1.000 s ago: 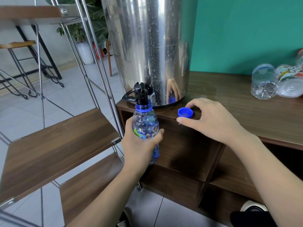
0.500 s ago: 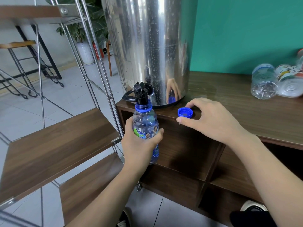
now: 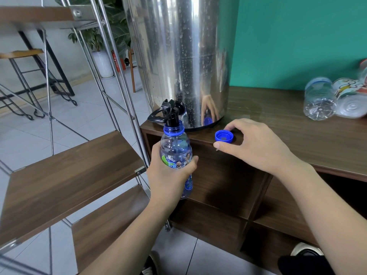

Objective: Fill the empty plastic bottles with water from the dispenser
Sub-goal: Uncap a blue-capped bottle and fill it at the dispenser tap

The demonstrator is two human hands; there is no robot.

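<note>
A small clear plastic bottle (image 3: 174,147) with a blue neck ring and a printed label is held upright by my left hand (image 3: 168,175), which grips its lower body. Its open mouth sits right under the black tap (image 3: 168,113) of the tall steel water dispenser (image 3: 184,56). The bottle's blue cap (image 3: 224,136) lies open side up on the wooden cabinet top (image 3: 297,139). My right hand (image 3: 256,145) rests on the cabinet edge, thumb and fingers loosely either side of the cap. I cannot make out the water level in the bottle.
Two empty clear bottles (image 3: 319,100) (image 3: 351,100) lie on their sides at the far right of the cabinet top, against the green wall. A metal-framed rack with wooden shelves (image 3: 69,167) stands close on the left. Tiled floor lies below.
</note>
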